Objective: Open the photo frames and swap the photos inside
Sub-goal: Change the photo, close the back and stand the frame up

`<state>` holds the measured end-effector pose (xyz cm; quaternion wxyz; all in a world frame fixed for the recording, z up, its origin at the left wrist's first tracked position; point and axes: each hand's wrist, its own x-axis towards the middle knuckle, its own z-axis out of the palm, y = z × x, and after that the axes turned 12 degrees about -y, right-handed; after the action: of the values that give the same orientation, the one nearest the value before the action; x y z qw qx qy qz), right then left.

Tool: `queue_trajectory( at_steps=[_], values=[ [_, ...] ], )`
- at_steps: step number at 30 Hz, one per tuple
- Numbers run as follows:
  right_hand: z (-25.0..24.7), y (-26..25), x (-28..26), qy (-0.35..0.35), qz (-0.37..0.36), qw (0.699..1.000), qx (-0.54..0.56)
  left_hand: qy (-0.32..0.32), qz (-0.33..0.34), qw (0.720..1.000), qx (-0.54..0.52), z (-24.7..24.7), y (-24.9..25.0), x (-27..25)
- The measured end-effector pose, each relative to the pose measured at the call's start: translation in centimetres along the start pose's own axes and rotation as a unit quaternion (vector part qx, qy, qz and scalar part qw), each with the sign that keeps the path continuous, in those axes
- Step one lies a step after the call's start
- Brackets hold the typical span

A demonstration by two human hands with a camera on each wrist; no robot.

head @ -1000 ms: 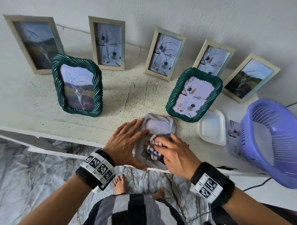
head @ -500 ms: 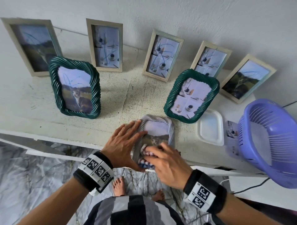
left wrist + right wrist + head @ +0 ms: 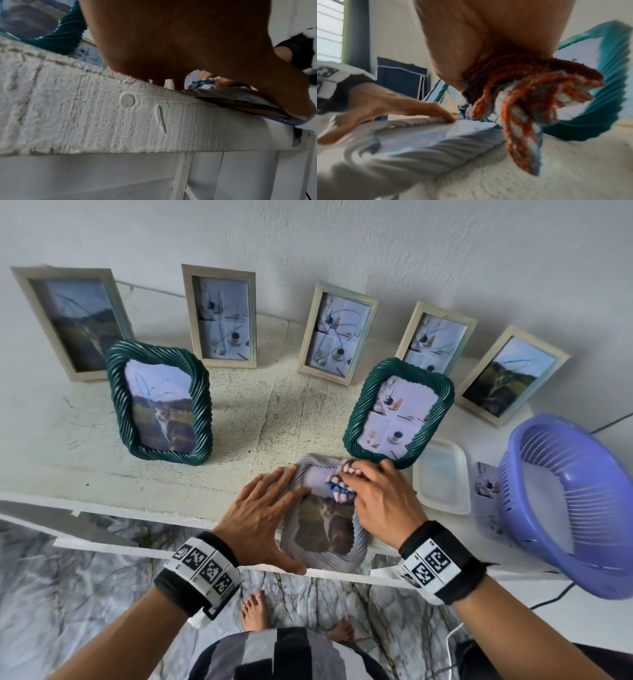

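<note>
Left hand [image 3: 260, 522] flat on ribbed grey frame [image 3: 342, 559], right hand [image 3: 383, 501] clutching checked cloth [image 3: 337, 484] (woven)

We see a rough, matt white-painted table [image 3: 137, 474]. On it lies a grey frame [image 3: 342, 556] of ribbed, rope-like moulding with a glossy pane; upon that rests a woolly knitted cloth [image 3: 337, 486]. Behind the grey frame stand a shiny, twisted green frame [image 3: 356, 419] and pale wood-look frames [image 3: 337, 333]; right of it, a smooth plastic basket [image 3: 575, 508].

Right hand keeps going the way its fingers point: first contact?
Probably the green frame with the still-life photo, standing just past the cloth the right hand holds. Depth unclear.
</note>
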<state>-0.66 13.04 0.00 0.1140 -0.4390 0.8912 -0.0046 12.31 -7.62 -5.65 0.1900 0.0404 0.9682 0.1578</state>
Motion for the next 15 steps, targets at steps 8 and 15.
queue_trajectory(
  at_steps=[8,15],
  values=[
    [-0.9,5.3,-5.5,0.102,0.195,0.964,0.146,0.023,0.039,0.999,-0.029,-0.2,-0.5,-0.5],
    [-1.4,10.7,-3.2,0.171,0.315,0.921,0.154,0.040,0.036,0.997,-0.057,0.1,0.1,-0.5]
  ],
)
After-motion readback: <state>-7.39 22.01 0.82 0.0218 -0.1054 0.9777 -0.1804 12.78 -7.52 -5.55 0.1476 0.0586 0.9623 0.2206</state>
